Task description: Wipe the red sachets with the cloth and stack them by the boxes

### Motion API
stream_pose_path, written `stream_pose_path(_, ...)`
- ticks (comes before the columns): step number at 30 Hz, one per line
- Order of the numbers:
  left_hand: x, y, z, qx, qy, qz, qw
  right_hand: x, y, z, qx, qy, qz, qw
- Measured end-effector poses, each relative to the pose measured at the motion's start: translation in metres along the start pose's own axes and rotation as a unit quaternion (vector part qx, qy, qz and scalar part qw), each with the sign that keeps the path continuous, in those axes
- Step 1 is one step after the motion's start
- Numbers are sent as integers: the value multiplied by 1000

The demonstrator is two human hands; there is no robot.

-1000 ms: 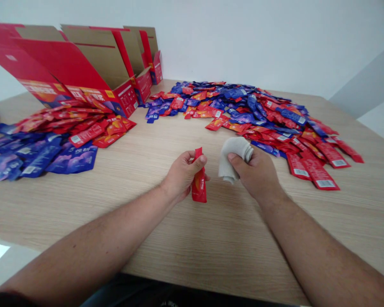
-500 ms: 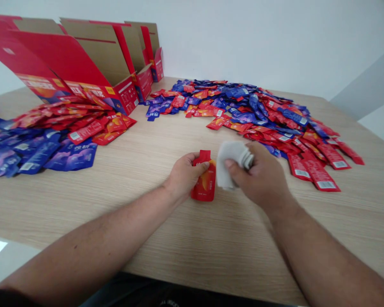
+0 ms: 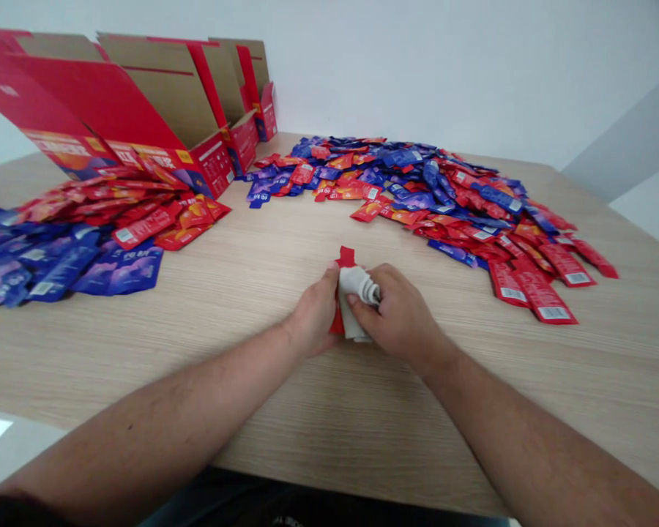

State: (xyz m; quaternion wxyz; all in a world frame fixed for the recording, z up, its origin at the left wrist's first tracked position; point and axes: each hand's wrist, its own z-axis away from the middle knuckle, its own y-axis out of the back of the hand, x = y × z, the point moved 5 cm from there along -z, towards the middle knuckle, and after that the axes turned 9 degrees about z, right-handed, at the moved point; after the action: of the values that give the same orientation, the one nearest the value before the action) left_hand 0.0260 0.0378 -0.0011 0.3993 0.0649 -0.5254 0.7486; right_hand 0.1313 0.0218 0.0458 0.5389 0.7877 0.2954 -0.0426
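My left hand (image 3: 317, 311) is closed on a red pouch (image 3: 346, 256), held upright above the table, its narrow top end pointing away from me. A folded grey-white cloth (image 3: 354, 296) is gripped in my right hand (image 3: 398, 307), thumb on its near face. The cloth presses against the pouch's front and covers most of it, so only the top and the left edge show.
A wide heap of red and blue pouches (image 3: 411, 176) curves across the far and right side of the table (image 3: 285, 424). Stacked red pouches (image 3: 148, 225) and blue pouches (image 3: 69, 260) lie at left. Open red cardboard boxes (image 3: 110, 110) stand behind them.
My right hand has moved left with the cloth, from beside the pouch onto its front. My left hand keeps hold of the pouch, and the view has shifted slightly.
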Motion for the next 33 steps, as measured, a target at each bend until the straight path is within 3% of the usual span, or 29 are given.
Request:
stream_pose_path(3,0,1,0,-8,7,4,1000,-9,-1,4,-41,55,3,998)
stream_pose_path(8,-6,0,-4,-49,20,-33,998,15,12,-5,67,-52,40,996)
stream_pose_path(10,-7,-1,-4,-54,29,-33,998,14,12,-5,77,-59,41,994)
stream_pose_path(14,0,3,-1,-23,42,23,999,-12,1,2,-14,24,3,1000)
stream_pose_path(17,3,2,-1,-39,55,49,997,-21,-3,7,-77,75,-6,994)
stream_pose_path(19,2,0,-2,-50,49,56,996,-13,2,5,-56,52,16,997)
stream_pose_path(22,-3,-2,-3,-50,48,40,997,4,15,0,28,-20,38,999)
stream_pose_path(24,-6,-4,-3,-47,44,31,997,6,16,-2,49,-23,22,998)
stream_pose_path(27,-7,-5,-2,-53,49,40,997,-3,8,-3,29,9,10,999)
stream_pose_path(31,-2,0,-1,-33,59,44,997,-10,0,0,27,-18,21,999)
stream_pose_path(33,5,3,-1,-29,47,51,997,-16,-5,4,-25,32,2,999)
